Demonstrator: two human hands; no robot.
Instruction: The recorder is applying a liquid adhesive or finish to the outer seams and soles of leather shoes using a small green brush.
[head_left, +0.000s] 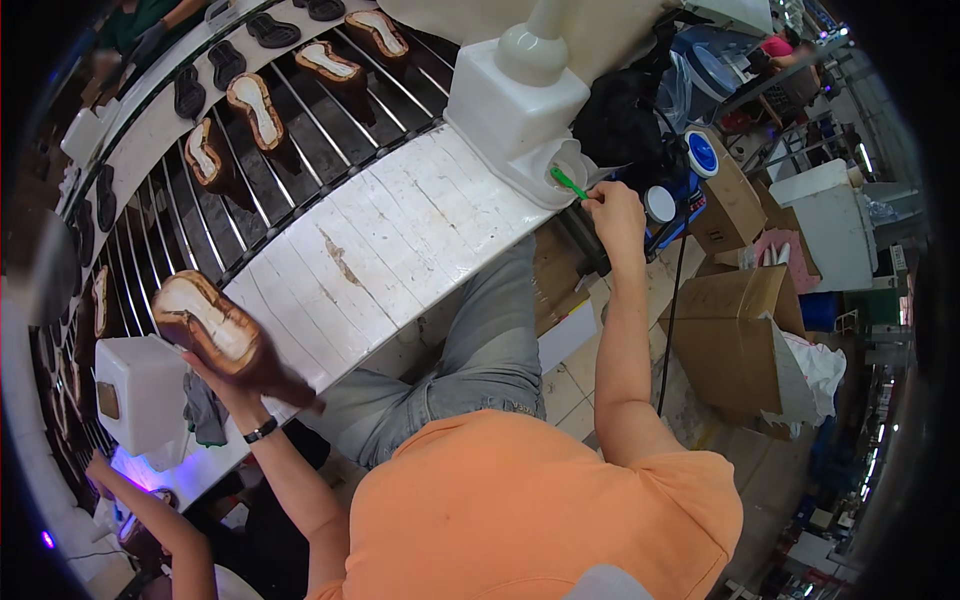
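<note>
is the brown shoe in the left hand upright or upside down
Upside down: the brown shoe in the left hand has its pale underside turned up toward the camera.

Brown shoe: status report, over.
Left hand holding brown shoe, underside up. Right hand gripping green tool, tip at white cup. White box close by left hand.

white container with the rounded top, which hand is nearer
Right. The right hand is just right of the cup on the white container; the left hand is far off to the left, holding a brown shoe upper.
</note>
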